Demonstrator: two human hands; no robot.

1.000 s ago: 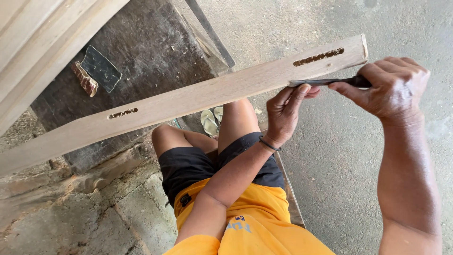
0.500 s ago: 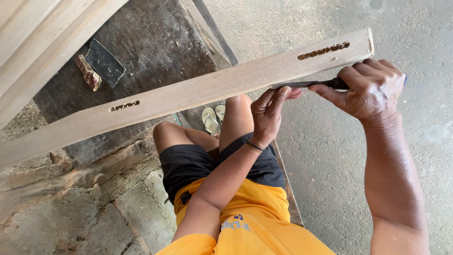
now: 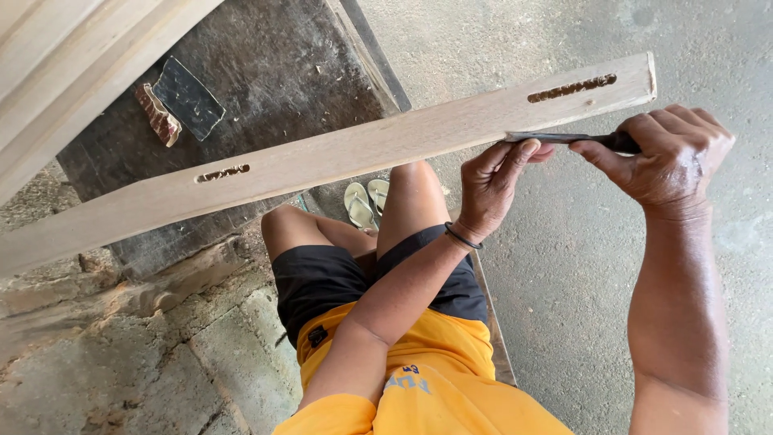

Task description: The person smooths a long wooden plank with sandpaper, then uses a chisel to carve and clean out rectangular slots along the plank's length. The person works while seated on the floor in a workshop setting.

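Observation:
A long pale wooden plank (image 3: 362, 149) runs from lower left to upper right across my knees. It has one slot near its left part (image 3: 223, 172) and a rough slot near its right end (image 3: 572, 88). My right hand (image 3: 664, 153) grips the dark handle of a chisel (image 3: 564, 138), whose flat blade lies along the plank's near edge below the right slot. My left hand (image 3: 495, 185) pinches the blade near its tip, fingertips touching the plank's edge. A dark band circles my left wrist.
A dark board (image 3: 266, 72) lies on the ground beyond the plank, with folded sandpaper (image 3: 181, 101) on it. Pale timber (image 3: 72, 64) leans at the upper left. Sandals (image 3: 364, 201) are by my feet. Concrete floor (image 3: 564, 282) spreads to the right; rough stone (image 3: 121, 354) is at lower left.
The view has shifted slightly, so the plank and both hands sit a little higher in frame. Both hands keep their hold on the chisel at the plank's edge.

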